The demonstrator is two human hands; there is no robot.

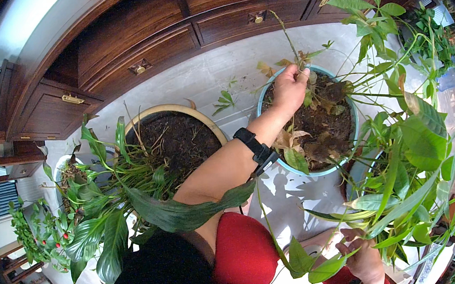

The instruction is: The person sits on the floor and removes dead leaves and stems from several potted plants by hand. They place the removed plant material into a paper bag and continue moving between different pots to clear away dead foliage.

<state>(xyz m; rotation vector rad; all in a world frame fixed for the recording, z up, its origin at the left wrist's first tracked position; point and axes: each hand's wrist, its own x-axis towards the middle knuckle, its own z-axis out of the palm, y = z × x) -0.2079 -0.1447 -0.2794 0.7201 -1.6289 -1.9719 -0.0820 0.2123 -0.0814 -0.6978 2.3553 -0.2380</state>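
Note:
My left hand [291, 87], a black watch [257, 148] on its wrist, reaches over the far rim of a light-blue round pot [357, 120]. Its fingers are pinched around a thin plant stem [286, 35] that rises above them, with small leaves beside it. Brown soil [325, 127] and withered leaves [294, 139] lie in the pot. At the lower right, my right hand [362, 256] is low among green leaves, its fingers curled. Foliage partly covers it, so what it grips is hidden. Broad green leaves [327, 267] hang just left of it.
On the left stands a tan-rimmed pot [211, 122] with a leafy plant, whose long leaf [190, 210] crosses my left forearm. Dark wooden cabinets [137, 51] line the far side. Leafy plants [413, 170] crowd the right. A loose green leaf [225, 101] lies on the pale floor [229, 62].

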